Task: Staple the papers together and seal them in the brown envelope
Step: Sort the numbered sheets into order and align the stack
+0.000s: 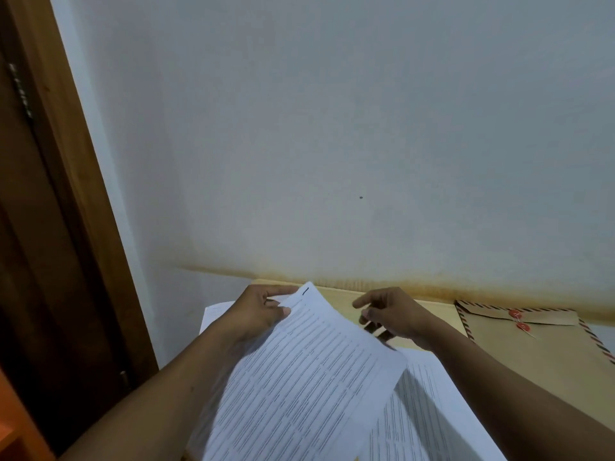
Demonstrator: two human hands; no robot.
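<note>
My left hand (263,311) pinches the top left corner of a set of printed papers (309,377) and holds them lifted and tilted over the desk. A dark staple (305,291) sits in that corner. My right hand (392,314) hovers to the right of the papers' top edge with loosely curled fingers, just above a dark stapler (377,330) that it mostly hides. Whether the fingers hold the stapler is unclear. The brown envelope (545,354), with striped edges and red string buttons, lies flat at the right with its flap down.
More printed sheets (426,410) lie on the wooden desk (339,296) under the lifted set, and one sheet (213,312) shows at the left. A white wall (332,144) rises directly behind the desk. A dark wooden door frame (66,227) stands at the left.
</note>
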